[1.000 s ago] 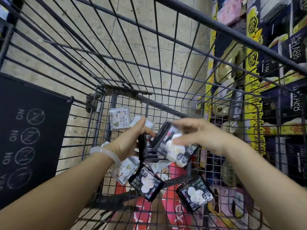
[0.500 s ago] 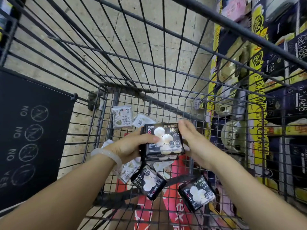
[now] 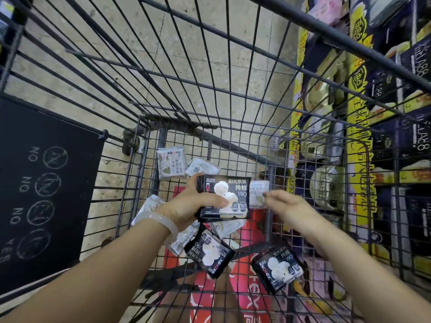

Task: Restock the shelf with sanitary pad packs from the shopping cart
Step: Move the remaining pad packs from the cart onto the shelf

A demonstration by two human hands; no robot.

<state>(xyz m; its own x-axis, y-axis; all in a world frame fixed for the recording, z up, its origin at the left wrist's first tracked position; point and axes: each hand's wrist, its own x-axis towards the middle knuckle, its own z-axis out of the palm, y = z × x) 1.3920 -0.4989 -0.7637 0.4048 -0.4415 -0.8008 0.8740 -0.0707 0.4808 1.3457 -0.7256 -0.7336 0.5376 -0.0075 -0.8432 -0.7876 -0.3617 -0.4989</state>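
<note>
Wire cart (image 3: 149, 127); glossy black pack (image 3: 229, 197), white puffs.

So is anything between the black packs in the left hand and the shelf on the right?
Yes: the cart's wire side wall stands between the black packs held by the left hand and the shelf.

I see the wire shopping cart (image 3: 233, 94) standing on a speckled tile floor (image 3: 205, 31). On its mesh bottom lie two black pad packs (image 3: 209, 255) (image 3: 277, 268), several white packs (image 3: 171, 164) toward the far end, and a red sheet (image 3: 254, 231) beneath them. The shelf (image 3: 363, 145) stands just beside the cart's right wall.
</note>
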